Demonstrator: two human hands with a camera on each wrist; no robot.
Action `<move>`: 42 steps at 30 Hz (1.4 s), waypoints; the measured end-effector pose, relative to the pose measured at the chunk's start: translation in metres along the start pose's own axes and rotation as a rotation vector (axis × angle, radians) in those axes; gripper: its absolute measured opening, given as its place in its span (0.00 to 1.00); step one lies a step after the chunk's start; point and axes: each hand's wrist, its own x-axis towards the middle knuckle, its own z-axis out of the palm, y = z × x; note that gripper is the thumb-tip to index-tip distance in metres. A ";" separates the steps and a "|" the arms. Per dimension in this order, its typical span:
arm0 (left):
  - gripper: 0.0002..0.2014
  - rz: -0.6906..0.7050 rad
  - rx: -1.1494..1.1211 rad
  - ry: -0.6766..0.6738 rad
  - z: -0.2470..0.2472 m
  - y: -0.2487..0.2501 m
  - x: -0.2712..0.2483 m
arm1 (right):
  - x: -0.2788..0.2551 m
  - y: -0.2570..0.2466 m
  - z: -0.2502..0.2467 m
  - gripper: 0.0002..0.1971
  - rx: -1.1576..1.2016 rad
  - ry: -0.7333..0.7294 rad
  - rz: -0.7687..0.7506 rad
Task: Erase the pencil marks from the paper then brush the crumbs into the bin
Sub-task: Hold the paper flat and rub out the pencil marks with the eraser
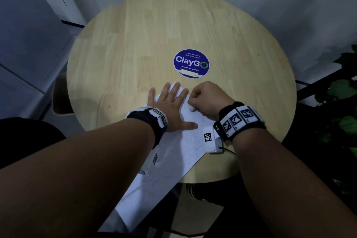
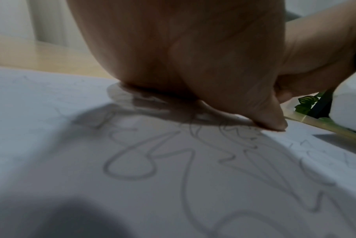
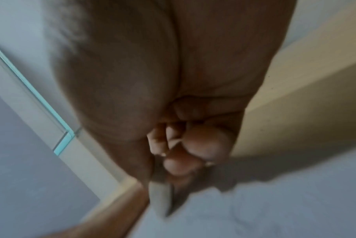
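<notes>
Beside the left hand's (image 1: pixel 170 108) spread fingers pressing the paper (image 1: pixel 185 141) flat, right-hand (image 1: pixel 208 98) fingers pinch a white eraser (image 1: pixel 191 109) against the sheet.

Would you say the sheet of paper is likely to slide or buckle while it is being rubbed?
Probably it would slide: the paper is one thin sheet on smooth table, and overhangs the near edge. Likely floppy, hence the left hand pressing flat while the right hand rubs.

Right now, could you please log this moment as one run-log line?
phase: erasing | left hand: flat on paper | right hand: grips eraser on paper | pencil marks: remain | bin: unseen
</notes>
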 end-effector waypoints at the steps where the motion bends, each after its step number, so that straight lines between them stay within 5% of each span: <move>1: 0.63 -0.001 -0.001 -0.004 -0.001 0.000 0.000 | 0.001 0.000 0.003 0.07 0.000 0.084 -0.039; 4: 0.63 -0.002 0.001 -0.006 -0.001 0.000 -0.001 | 0.002 -0.003 0.005 0.06 -0.016 0.157 -0.071; 8: 0.63 0.003 0.000 -0.002 -0.001 0.000 -0.002 | -0.003 0.000 -0.003 0.07 -0.011 -0.107 0.024; 13: 0.63 -0.002 0.004 -0.003 0.000 0.001 -0.001 | 0.004 0.002 0.006 0.06 -0.013 0.253 -0.061; 17: 0.63 0.000 0.008 -0.001 -0.001 0.000 -0.002 | 0.002 0.005 -0.004 0.07 -0.026 -0.022 0.011; 22: 0.63 -0.001 0.007 -0.011 -0.001 0.001 -0.001 | 0.005 0.003 0.002 0.05 -0.032 0.249 -0.078; 27: 0.63 0.001 -0.001 0.004 0.001 0.000 -0.001 | 0.001 0.004 -0.006 0.05 -0.064 -0.033 0.003; 32: 0.63 -0.001 -0.002 -0.008 -0.002 0.001 -0.002 | 0.005 0.002 0.000 0.04 -0.016 0.260 -0.087; 39: 0.63 0.000 0.000 0.000 -0.001 0.000 -0.002 | 0.001 0.005 -0.006 0.05 -0.077 -0.009 -0.011; 42: 0.63 0.001 0.001 -0.005 -0.001 0.000 -0.002 | 0.003 0.004 0.002 0.05 -0.039 0.184 -0.059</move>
